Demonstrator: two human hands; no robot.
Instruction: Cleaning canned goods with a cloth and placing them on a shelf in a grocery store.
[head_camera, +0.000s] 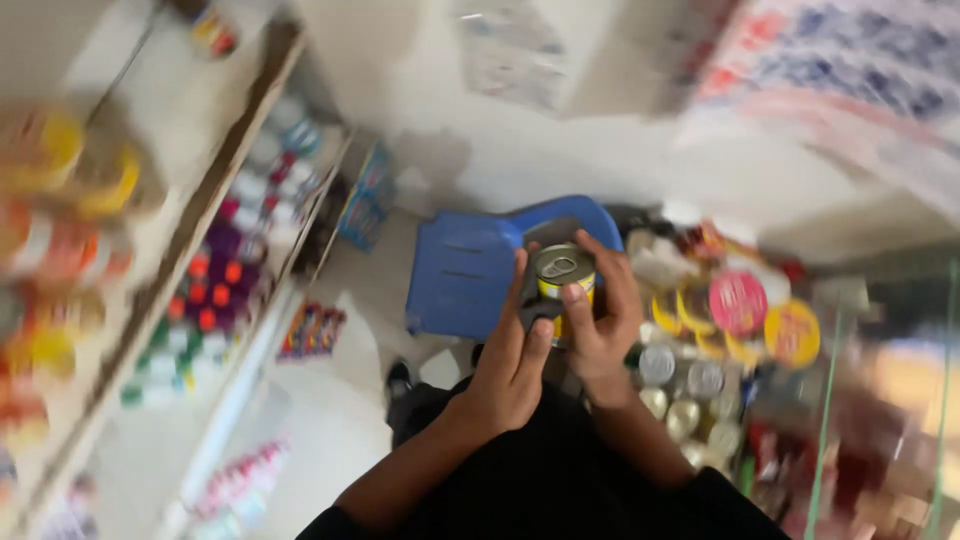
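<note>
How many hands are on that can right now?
2. The left hand grips the can from the left side; the right hand wraps its right side, thumb across the front. Both belong to the wearer.

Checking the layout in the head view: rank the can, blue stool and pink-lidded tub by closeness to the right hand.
From the right hand:
1. Can, held in it.
2. Pink-lidded tub, to its right.
3. Blue stool, left, beyond the left hand; close to the tub's rank.

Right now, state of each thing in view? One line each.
can: upright, pull-tab lid sealed, held in both hands
left hand: grip closed on the can's left side
right hand: grip closed on the can's right side, thumb on front
blue plastic chair: standing on the floor, seat bare
cans in the box: upright, lids sealed
shelf bottles: upright, capped, blurred
</note>
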